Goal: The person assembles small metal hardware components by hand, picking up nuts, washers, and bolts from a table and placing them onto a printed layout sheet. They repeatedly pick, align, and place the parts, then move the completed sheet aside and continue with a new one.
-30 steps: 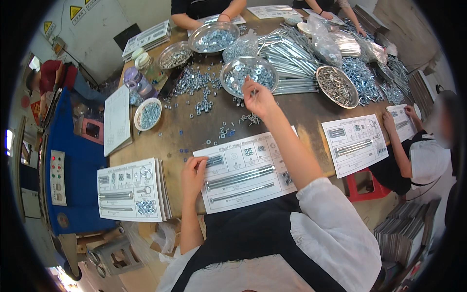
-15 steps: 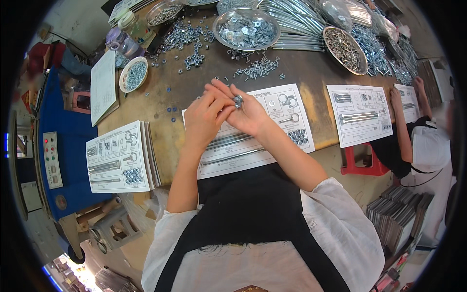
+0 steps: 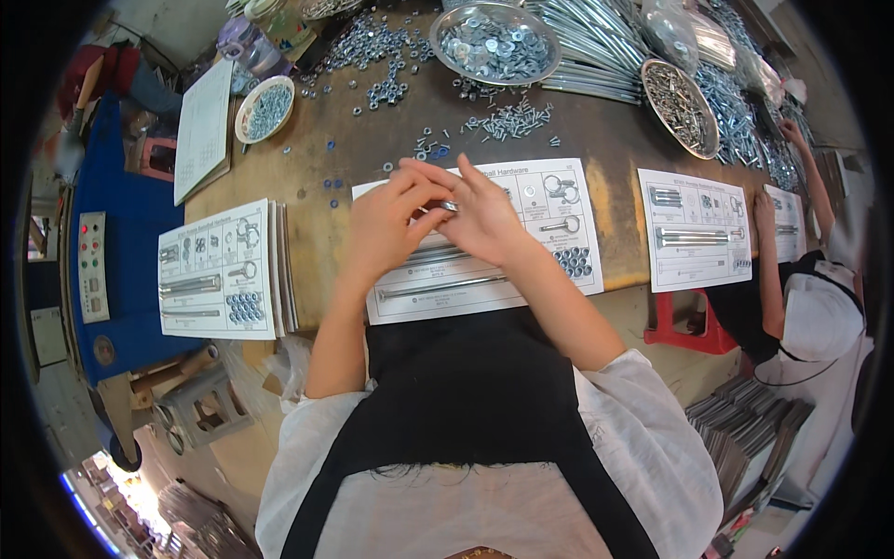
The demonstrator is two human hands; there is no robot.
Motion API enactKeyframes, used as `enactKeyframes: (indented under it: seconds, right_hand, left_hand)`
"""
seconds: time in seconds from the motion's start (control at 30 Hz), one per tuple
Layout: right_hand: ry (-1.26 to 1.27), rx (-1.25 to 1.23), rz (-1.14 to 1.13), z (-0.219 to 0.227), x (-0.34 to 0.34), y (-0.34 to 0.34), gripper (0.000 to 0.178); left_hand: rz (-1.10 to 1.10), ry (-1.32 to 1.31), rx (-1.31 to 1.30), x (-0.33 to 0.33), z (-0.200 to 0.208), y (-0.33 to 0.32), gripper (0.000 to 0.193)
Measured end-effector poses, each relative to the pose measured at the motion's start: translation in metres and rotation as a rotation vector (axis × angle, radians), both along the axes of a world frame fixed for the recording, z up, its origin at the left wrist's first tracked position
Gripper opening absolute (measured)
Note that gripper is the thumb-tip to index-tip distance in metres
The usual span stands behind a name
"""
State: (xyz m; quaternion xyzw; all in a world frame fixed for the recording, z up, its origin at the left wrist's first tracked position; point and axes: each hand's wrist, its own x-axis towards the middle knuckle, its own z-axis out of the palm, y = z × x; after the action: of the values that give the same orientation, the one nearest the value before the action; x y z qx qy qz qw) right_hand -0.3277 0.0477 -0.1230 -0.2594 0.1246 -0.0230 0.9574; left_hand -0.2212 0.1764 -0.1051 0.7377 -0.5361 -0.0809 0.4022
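Note:
My right hand (image 3: 491,222) is turned palm up and cups small shiny metal hardware (image 3: 450,206), maybe nuts or washers; most of it is hidden. Over that palm my left hand (image 3: 389,224) curls, its thumb and fingertips closed together against the hardware. What the left fingers pinch is too small to make out. Both hands hover above a printed hardware sheet (image 3: 549,277) with pictures of bolts, rings and nuts. Long metal rods appear under my wrists, but I cannot tell whether they are real or printed. Several loose washers and nuts (image 3: 424,156) lie just beyond my fingertips.
Beyond are a steel bowl of washers (image 3: 498,47), a dish of small screws (image 3: 269,112), a bowl of fasteners (image 3: 680,110), long rods (image 3: 596,51) and scattered nuts (image 3: 386,91). More sheets (image 3: 219,279) are stacked at left. A co-worker (image 3: 810,307) works at right.
The view has shifted slightly. My left fingers have closed further over the right palm, covering more of the hardware. The co-worker's arms have moved a little.

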Motion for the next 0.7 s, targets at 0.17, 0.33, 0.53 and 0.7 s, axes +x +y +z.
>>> enactKeyframes:
  seconds: [0.17,0.33,0.53,0.7]
  right_hand:
    - [0.023,-0.76,0.352,0.035,-0.041,-0.025,0.034]
    - [0.146,-0.947,0.295,0.062,-0.056,-0.02,0.025]
    - [0.1,-0.921,-0.063,0.07,-0.062,-0.005,0.025]
    - [0.053,-0.852,-0.099,0.068,-0.06,0.003,0.024]
  left_hand:
    - [-0.252,0.187,0.05,0.009,0.036,0.024,0.027]
    - [-0.332,0.303,0.079,-0.003,0.046,0.025,0.031]
    - [-0.071,-0.27,-0.458,-0.022,0.029,0.018,0.043]
    - [-0.004,-0.306,-0.523,-0.025,0.03,0.022,0.044]
